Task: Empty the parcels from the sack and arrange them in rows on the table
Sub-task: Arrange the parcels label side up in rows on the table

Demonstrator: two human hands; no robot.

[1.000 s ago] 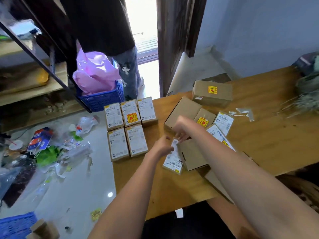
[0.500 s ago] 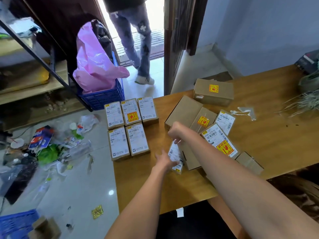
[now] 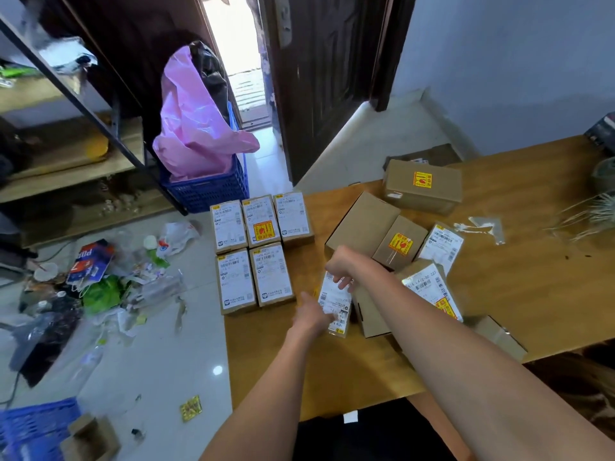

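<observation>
Five labelled parcels lie flat in two rows at the desk's [image 3: 549, 294] left edge: three in the far row [image 3: 263, 221] and two in the near row [image 3: 254, 279], edges touching. Just right of the near row both hands meet on a sixth small parcel [image 3: 335, 302] with a white label. The right hand [image 3: 342, 267] pinches its far end with curled fingers; the left hand [image 3: 312, 314] grips its near end, fingers curled under so their tips are hidden.

Right of that parcel sits a loose heap, touching and overlapping: a plain brown box [image 3: 361, 224], a small box with a yellow sticker [image 3: 401, 242], a white-labelled box [image 3: 441, 244], a box with both a white label and a yellow sticker [image 3: 429, 287] and a plain box [image 3: 372, 316] partly under the right forearm. A seventh, smaller box [image 3: 502, 336] shows beyond the arm, near the desk's front edge. Farther back from the heap a larger box with a yellow sticker [image 3: 422, 186] stands alone, and scraps of clear tape [image 3: 482, 226] lie to its right.

Left of the desk, on the floor, a blue crate [image 3: 209, 191] holds a pink bag [image 3: 196, 128], with litter [image 3: 100, 277] scattered nearer. A second blue crate [image 3: 33, 427] sits at the lower left corner.
</observation>
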